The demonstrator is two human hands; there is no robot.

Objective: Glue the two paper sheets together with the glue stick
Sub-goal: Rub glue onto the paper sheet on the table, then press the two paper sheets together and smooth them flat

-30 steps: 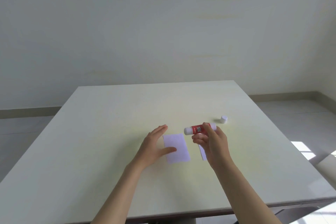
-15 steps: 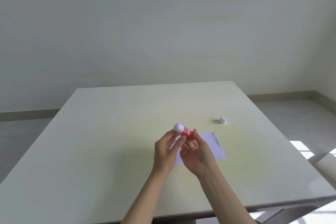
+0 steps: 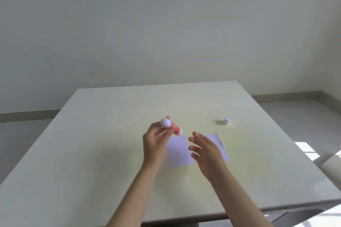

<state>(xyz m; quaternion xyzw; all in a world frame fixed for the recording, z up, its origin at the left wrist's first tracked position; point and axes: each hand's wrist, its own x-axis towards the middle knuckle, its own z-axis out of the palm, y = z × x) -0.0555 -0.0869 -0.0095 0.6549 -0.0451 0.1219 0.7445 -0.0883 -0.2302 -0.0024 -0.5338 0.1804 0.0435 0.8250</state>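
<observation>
Status: the cap (image 3: 226, 120) is off the glue stick (image 3: 170, 126) and stands on the table (image 3: 103, 134) at about 1 o'clock from your hands, well apart from them. The two sheets lie flat and separate, side by side at table centre. No glue film is visible on either sheet, though the pictures are too blurred to rule one out. Judge the task as early: uncapping is done; applying glue, laying one sheet on the other and pressing them together remain.

Left hand (image 3: 156, 142): it is raised above the table, at 9 o'clock from the left sheet (image 3: 179, 151). The fingers are closed around the stick. The stick is tilted, its white end up toward 11 o'clock and its other end down toward 5 o'clock, just above the sheet's far left corner. Contact between stick and paper cannot be told.

Right hand (image 3: 206, 150): it holds nothing. The palm faces left with the fingers spread wide and slightly curled. It hovers between the two sheets and covers part of the right sheet (image 3: 220, 143). Whether it touches the paper cannot be told.
</observation>
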